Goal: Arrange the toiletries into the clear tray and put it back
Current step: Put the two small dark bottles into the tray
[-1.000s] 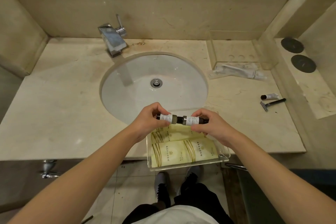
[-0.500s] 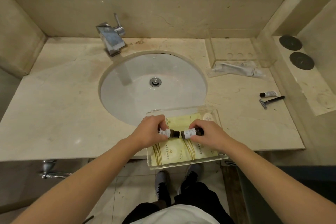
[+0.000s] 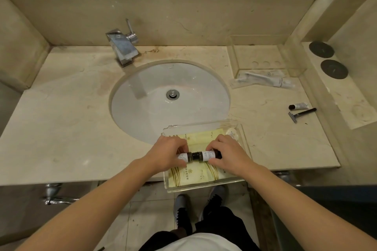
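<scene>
Low in the centre of the frame, two small dark bottles with white labels are held end to end, cap against cap, over the clear acrylic tray (image 3: 242,134). The left bottle (image 3: 184,157) is pinched between thumb and curled fingers of the left hand (image 3: 167,154); the right bottle (image 3: 208,155) is gripped likewise by the right hand (image 3: 226,154). Both are lowered close to the pale yellow sachets (image 3: 195,175) that line the tray floor; whether they already touch them cannot be told. A small round white soap (image 3: 232,131) is seen in the tray's upper right corner.

The tray is set on the front edge of the beige marble table (image 3: 61,128), its near end projecting past the edge above the tiled floor (image 3: 146,206). This is judged the main hazard: downward pressure near that overhang could tip the tray and spill its contents. Round bottles laid on slippery sachets may also roll apart once released.

Toward the right of the frame a wrapped toothbrush packet (image 3: 263,79), a small grey tube (image 3: 298,106) and a black-handled razor (image 3: 302,112) are left outside the tray, so the arranging is judged unfinished. A second clear holder (image 3: 234,55) stands at the upper right, beside the white oval sink (image 3: 142,108).
</scene>
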Motion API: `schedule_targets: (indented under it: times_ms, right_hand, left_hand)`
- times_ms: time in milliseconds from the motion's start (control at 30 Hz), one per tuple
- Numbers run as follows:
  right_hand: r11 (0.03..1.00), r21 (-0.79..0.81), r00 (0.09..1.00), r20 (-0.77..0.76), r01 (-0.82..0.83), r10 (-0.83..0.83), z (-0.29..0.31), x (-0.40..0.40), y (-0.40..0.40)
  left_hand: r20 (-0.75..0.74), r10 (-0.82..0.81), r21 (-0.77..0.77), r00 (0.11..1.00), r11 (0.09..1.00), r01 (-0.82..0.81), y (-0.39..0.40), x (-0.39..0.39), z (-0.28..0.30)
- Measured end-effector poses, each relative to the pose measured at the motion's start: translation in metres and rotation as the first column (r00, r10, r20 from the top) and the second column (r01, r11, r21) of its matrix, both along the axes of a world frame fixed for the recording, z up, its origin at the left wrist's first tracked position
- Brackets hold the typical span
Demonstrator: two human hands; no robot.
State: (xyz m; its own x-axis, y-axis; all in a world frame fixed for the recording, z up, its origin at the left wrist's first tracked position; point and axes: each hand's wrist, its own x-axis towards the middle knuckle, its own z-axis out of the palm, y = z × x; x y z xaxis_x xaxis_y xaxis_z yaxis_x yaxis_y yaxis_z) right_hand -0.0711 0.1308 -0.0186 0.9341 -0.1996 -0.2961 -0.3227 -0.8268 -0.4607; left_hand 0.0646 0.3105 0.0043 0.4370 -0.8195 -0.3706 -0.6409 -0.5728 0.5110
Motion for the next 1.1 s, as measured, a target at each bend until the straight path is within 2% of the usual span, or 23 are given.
schedule_targets:
  times_ms: [400,667,900,1100]
  right_hand:
    - [0.997,-0.071,0.998,0.052,-0.012,0.016,0.002,-0.002,0.004]
    - [0.999,-0.050,0.999,0.049,0.008,-0.005,0.005,-0.001,-0.002]
    - [0.971,0.100,0.967,0.118,0.217,-0.228,0.011,0.001,-0.022]
    - [0.823,0.272,0.831,0.120,0.498,-0.543,0.017,-0.001,-0.059]
  left_hand:
    - [0.074,-0.066,-0.002,0.995,0.998,0.066,-0.003,0.000,-0.005]
    - [-0.012,-0.068,-0.004,0.998,0.998,0.068,-0.008,0.005,-0.004]
    - [-0.032,0.042,-0.142,0.999,0.989,-0.046,-0.038,0.013,0.005]
    - [-0.114,0.117,-0.234,0.987,0.962,-0.141,-0.091,0.023,0.018]
